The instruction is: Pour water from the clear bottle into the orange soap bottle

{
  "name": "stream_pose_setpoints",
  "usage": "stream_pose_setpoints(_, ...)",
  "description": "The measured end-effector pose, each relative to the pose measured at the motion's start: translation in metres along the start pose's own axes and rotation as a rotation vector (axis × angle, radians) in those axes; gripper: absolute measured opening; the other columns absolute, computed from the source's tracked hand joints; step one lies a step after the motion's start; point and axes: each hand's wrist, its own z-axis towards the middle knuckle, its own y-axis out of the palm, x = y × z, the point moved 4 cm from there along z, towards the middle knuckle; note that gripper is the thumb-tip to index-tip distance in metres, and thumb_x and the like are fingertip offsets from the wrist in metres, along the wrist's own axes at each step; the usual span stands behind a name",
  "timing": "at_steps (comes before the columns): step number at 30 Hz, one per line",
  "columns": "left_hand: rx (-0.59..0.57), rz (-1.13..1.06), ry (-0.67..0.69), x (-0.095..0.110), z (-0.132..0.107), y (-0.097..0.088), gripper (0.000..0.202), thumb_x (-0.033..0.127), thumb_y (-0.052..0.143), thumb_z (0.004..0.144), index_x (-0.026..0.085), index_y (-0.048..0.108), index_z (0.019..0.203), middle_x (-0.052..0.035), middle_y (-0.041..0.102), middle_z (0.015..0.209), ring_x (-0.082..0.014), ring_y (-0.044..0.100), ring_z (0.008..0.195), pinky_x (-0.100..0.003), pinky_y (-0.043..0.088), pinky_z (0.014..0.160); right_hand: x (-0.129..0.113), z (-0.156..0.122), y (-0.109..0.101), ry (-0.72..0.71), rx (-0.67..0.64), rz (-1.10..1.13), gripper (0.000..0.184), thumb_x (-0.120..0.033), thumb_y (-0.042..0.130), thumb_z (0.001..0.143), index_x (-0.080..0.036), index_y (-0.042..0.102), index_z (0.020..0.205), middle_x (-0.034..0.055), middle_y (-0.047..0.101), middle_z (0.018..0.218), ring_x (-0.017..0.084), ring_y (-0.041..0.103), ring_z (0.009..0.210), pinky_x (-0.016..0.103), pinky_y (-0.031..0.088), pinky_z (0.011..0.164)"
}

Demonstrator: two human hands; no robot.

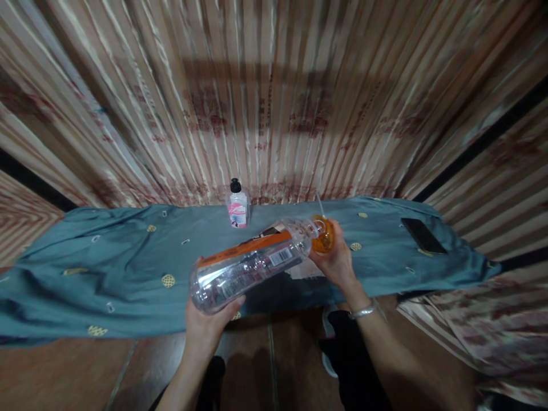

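Note:
My left hand (209, 322) is wrapped round the base of a large clear plastic bottle (252, 268) with an orange label and a barcode. The bottle lies tilted, its neck pointing to the right and away from me. Against its mouth, my right hand (336, 260) grips a small orange-looking cup (324, 242); whether the colour is the cup or its contents I cannot tell. A thin pale straw or stick (320, 204) rises from the cup. Beneath the bottle's neck and the cup lies a whitish sheet (306, 270), partly hidden.
A small clear bottle (238, 211) with a black cap and pink label stands at the back of the green patterned cloth (128, 257). Toward the right end lies a dark phone (423, 235). Striped curtains (265, 114) hang behind and on both sides.

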Motion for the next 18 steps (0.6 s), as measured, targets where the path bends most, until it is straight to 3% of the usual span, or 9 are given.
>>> stream_pose_setpoints(11, 0.019, 0.061, 0.016, 0.0004, -0.0016, -0.0020, 0.100, 0.050, 0.105, 0.055, 0.019, 0.070, 0.143, -0.0102, 0.086, 0.112, -0.0372, 0.084, 0.113, -0.051, 0.066, 0.109, -0.0034, -0.0001, 0.0008, -0.016, 0.011, 0.006, 0.102, -0.058, 0.091, 0.083, -0.026, 0.044, 0.168, 0.0204, 0.069, 0.160, 0.044, 0.073, 0.142, 0.068, 0.063, 0.118)
stream_pose_setpoints(18, 0.037, 0.052, 0.012, -0.0009, -0.0060, -0.0010, 0.099, 0.053, 0.107, 0.053, 0.018, 0.071, 0.139, -0.0113, 0.084, 0.114, -0.0378, 0.082, 0.117, -0.052, 0.063, 0.113, 0.0001, -0.0015, 0.0005, -0.019, -0.003, 0.041, 0.105, -0.057, 0.092, 0.082, -0.022, 0.044, 0.168, 0.0232, 0.067, 0.160, 0.044, 0.071, 0.143, 0.069, 0.060, 0.121)
